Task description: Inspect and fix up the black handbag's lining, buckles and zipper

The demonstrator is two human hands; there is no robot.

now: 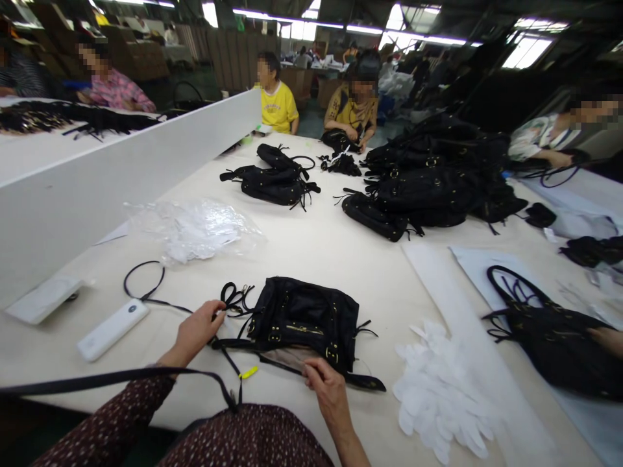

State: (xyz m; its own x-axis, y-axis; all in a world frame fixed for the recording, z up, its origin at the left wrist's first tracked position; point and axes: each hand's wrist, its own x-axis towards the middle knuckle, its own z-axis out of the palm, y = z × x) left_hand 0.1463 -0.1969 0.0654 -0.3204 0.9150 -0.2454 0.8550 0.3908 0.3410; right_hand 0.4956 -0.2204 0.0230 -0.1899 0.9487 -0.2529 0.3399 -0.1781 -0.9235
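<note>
A black handbag (307,305) with brass studs, buckles and a front zip lies flat on the table before me, its opening towards me. Brownish lining (289,357) shows at that opening. My right hand (327,388) pinches the bag's near edge by the lining. To the left of the bag, my left hand (198,332) has its fingers closed around a black strap, with a small pale bit showing by the fingertips. Looped black cords (236,298) lie just beyond those fingers. A yellow tag (249,372) hangs on a thin strap between my hands.
A white power bank (113,329) with a black cord lies left, near a clear plastic bag (195,227). White cut pieces (440,389) are heaped right. More black bags (428,188) pile up at the back. A white partition (131,155) borders the left; co-workers sit around.
</note>
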